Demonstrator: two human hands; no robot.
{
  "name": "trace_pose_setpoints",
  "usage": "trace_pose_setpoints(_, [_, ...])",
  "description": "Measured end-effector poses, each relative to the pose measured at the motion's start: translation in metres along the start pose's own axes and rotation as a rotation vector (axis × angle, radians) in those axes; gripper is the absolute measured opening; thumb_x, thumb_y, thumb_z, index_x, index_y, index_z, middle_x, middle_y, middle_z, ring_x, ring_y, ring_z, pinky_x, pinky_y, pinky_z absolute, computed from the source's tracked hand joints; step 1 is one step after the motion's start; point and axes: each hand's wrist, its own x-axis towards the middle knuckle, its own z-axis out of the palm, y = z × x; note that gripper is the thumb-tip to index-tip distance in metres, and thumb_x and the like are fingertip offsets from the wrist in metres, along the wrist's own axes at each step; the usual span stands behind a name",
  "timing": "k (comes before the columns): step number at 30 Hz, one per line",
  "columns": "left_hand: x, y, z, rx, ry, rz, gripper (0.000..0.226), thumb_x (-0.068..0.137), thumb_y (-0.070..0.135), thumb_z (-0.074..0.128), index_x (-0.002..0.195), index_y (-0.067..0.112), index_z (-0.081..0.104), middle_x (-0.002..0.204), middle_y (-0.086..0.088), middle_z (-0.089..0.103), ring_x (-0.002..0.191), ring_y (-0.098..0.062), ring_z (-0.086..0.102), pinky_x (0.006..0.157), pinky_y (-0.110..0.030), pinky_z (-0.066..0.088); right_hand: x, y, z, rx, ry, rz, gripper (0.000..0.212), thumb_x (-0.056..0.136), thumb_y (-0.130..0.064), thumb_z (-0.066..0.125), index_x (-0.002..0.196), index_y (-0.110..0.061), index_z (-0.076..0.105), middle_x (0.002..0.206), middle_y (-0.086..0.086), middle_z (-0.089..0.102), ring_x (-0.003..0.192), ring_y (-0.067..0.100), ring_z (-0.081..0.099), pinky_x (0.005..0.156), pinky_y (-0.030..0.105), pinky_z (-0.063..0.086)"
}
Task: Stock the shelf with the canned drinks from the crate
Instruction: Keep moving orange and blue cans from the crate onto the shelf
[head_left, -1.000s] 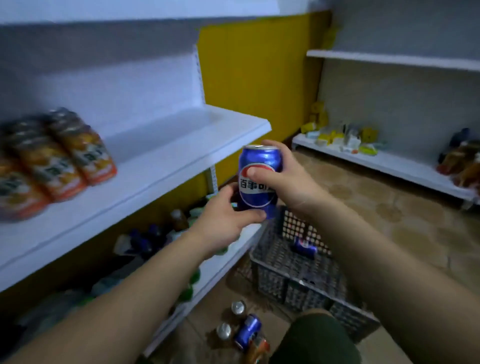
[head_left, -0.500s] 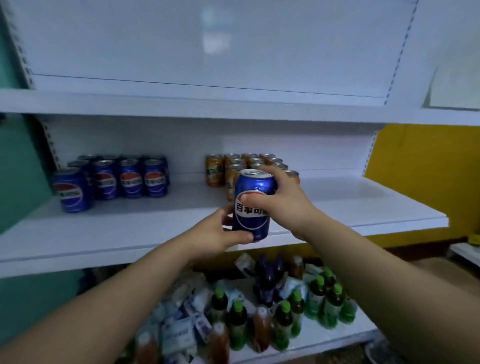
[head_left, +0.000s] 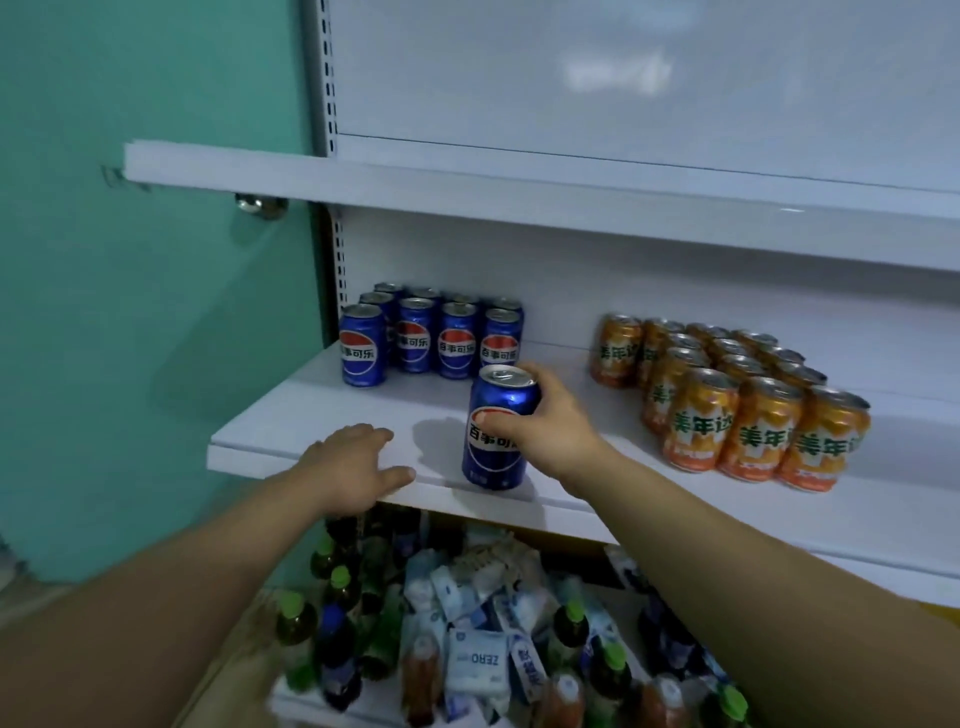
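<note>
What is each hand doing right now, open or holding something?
Left hand: open, resting on the shelf edge, holding nothing.
Right hand: closed round the blue cola can at the shelf's front.

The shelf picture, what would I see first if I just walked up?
The blue can gripped by the right hand at the front edge of the white shelf catches the eye first. Matching blue cans cluster behind it on the left, orange cans on the right. The left hand rests flat on the shelf edge.
</note>
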Motion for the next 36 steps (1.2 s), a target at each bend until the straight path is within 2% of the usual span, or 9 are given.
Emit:
trace_pose_setpoints(7, [0.048, -0.045, -0.019, 0.114, 0.034, -0.175, 0.076, 0.090, 0.070, 0.025, 0.152, 0.026, 0.018, 0.161, -0.003, 0.007, 0.147, -0.023, 0.007, 0.117, -0.051, 0.007, 0.052, 0.011, 0.039, -0.054, -0.062, -0.023, 0.073, 0.077, -0.014, 0.078, 0.136, -0.029, 0.038, 0.120, -0.006, 0.051, 0.109, 0.015, 0.053, 0.091, 0.033, 0.045])
trace_pose_setpoints(9, [0.060, -0.048, -0.015, 0.102, 0.042, -0.212, 0.078, 0.087, 0.074, 0.023, 0.152, 0.030, 0.016, 0.162, 0.001, 0.004, 0.148, -0.022, 0.002, 0.116, -0.055, 0.002, 0.067, 0.016, 0.048, -0.068, -0.039, -0.048, 0.079, 0.074, -0.017, 0.081, 0.137, -0.031, 0.036, 0.130, -0.004, 0.049, 0.116, 0.017, 0.053, 0.097, 0.036, 0.046])
trace_pose_setpoints(11, [0.067, -0.051, -0.004, 0.085, 0.086, -0.248, 0.081, 0.083, 0.078, 0.024, 0.151, 0.035, 0.015, 0.161, 0.005, 0.004, 0.148, -0.020, 0.000, 0.115, -0.058, 0.000, 0.080, 0.020, 0.057, -0.086, -0.019, -0.065, 0.073, 0.073, -0.019, 0.083, 0.129, -0.032, 0.039, 0.128, -0.006, 0.050, 0.112, 0.012, 0.053, 0.096, 0.032, 0.046])
trace_pose_setpoints(13, [0.073, -0.054, 0.006, 0.064, 0.154, -0.253, 0.082, 0.081, 0.080, 0.026, 0.150, 0.037, 0.017, 0.161, 0.007, 0.008, 0.148, -0.018, 0.003, 0.115, -0.058, 0.001, 0.096, 0.024, 0.066, -0.111, -0.011, -0.081, 0.060, 0.076, -0.020, 0.081, 0.121, -0.031, 0.043, 0.122, -0.006, 0.056, 0.105, 0.010, 0.056, 0.095, 0.030, 0.048])
trace_pose_setpoints(14, [0.075, -0.056, 0.008, 0.058, 0.179, -0.248, 0.081, 0.081, 0.079, 0.027, 0.150, 0.037, 0.018, 0.160, 0.007, 0.009, 0.148, -0.018, 0.004, 0.115, -0.057, 0.001, 0.106, 0.026, 0.070, -0.128, -0.008, -0.091, 0.059, 0.077, -0.021, 0.081, 0.123, -0.029, 0.045, 0.123, -0.005, 0.057, 0.106, 0.011, 0.057, 0.097, 0.031, 0.048])
trace_pose_setpoints(18, [0.078, -0.058, 0.011, 0.040, 0.194, -0.239, 0.079, 0.082, 0.078, 0.028, 0.149, 0.038, 0.018, 0.160, 0.009, 0.009, 0.148, -0.016, 0.003, 0.117, -0.054, -0.001, 0.144, 0.029, 0.090, -0.186, 0.006, -0.094, 0.082, 0.081, -0.029, 0.077, 0.147, -0.026, 0.028, 0.144, -0.003, 0.046, 0.129, 0.018, 0.047, 0.102, 0.030, 0.040])
trace_pose_setpoints(27, [0.082, -0.062, 0.012, -0.004, 0.217, -0.244, 0.078, 0.082, 0.077, 0.031, 0.149, 0.038, 0.020, 0.160, 0.009, 0.010, 0.147, -0.015, 0.003, 0.117, -0.052, -0.003, 0.181, 0.028, 0.115, -0.196, 0.039, -0.108, 0.079, 0.082, -0.030, 0.076, 0.147, -0.025, 0.030, 0.148, -0.002, 0.043, 0.134, 0.019, 0.043, 0.110, 0.040, 0.038])
trace_pose_setpoints(31, [0.081, -0.062, 0.013, -0.013, 0.229, -0.243, 0.077, 0.082, 0.076, 0.033, 0.148, 0.038, 0.021, 0.160, 0.009, 0.010, 0.147, -0.014, 0.004, 0.117, -0.052, -0.002, 0.183, 0.031, 0.117, -0.195, 0.030, -0.104, 0.080, 0.085, -0.031, 0.072, 0.150, -0.028, 0.026, 0.150, -0.004, 0.040, 0.135, 0.019, 0.042, 0.108, 0.037, 0.039])
trace_pose_setpoints(36, [0.081, -0.061, 0.012, -0.008, 0.224, -0.239, 0.077, 0.083, 0.076, 0.033, 0.148, 0.038, 0.022, 0.160, 0.008, 0.012, 0.147, -0.015, 0.004, 0.117, -0.052, -0.002, 0.187, 0.030, 0.117, -0.274, 0.021, -0.062, 0.085, 0.088, -0.040, 0.067, 0.154, -0.029, 0.013, 0.155, -0.002, 0.032, 0.139, 0.023, 0.037, 0.110, 0.041, 0.037])
